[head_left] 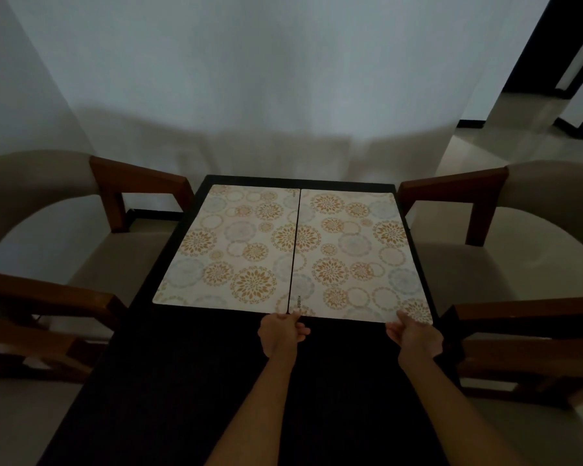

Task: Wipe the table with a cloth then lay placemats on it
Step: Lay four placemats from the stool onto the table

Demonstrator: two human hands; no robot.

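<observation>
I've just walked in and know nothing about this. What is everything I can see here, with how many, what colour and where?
table: one, dark, centre, running away from the camera.
placemats: two, cream with orange and pale blue floral circles, side by side on the far half of the table; left placemat, right placemat.
chairs: four, brown wood frames with beige cushions, two on each side of the table; far left, far right.
wall: white, behind the table.
left hand: one, pinching the right placemat's near left corner.
right hand: one, gripping that placemat's near right edge.
</observation>
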